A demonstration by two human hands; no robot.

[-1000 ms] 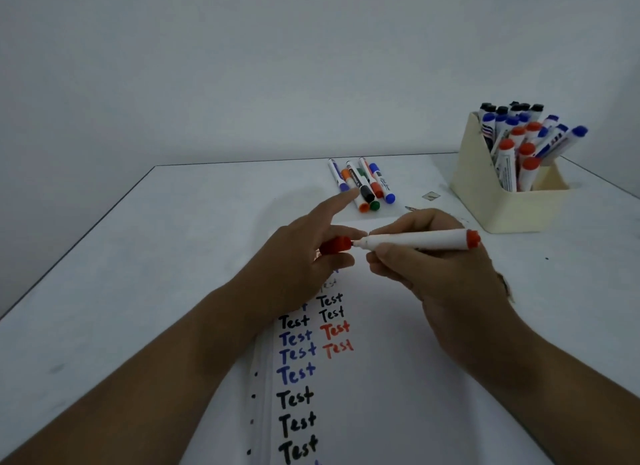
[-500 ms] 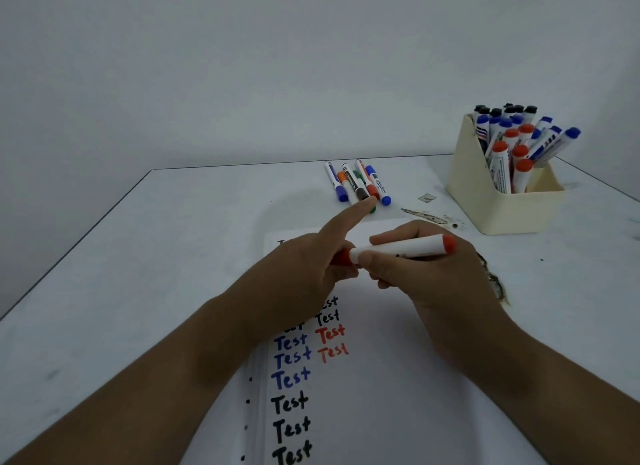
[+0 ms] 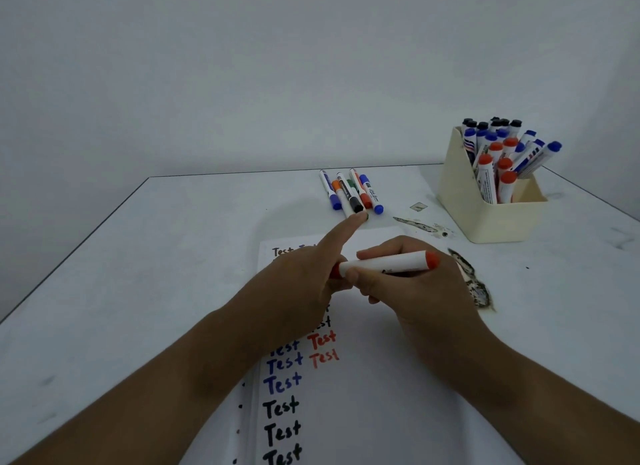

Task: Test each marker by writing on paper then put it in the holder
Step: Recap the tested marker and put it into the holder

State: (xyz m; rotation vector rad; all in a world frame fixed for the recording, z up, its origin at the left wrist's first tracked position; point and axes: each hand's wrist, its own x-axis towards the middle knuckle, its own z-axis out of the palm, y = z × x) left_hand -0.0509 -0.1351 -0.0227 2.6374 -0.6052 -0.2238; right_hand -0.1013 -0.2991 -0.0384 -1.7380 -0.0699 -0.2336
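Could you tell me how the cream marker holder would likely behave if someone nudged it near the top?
The holder looks like thin plastic packed with markers standing above its rim, so it is probably top-heavy. Its flat base on the table suggests it would slide first, though a high push might tip it.

Left hand (image 3: 294, 284) hides marker (image 3: 384, 264) cap end; paper (image 3: 381, 395) cut off below.

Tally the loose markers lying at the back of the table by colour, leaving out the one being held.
Blue markers: 2
Orange marker: 1
Black marker: 1
Green marker: 1
Red marker: 1
Total: 6
Not counted: held red marker.
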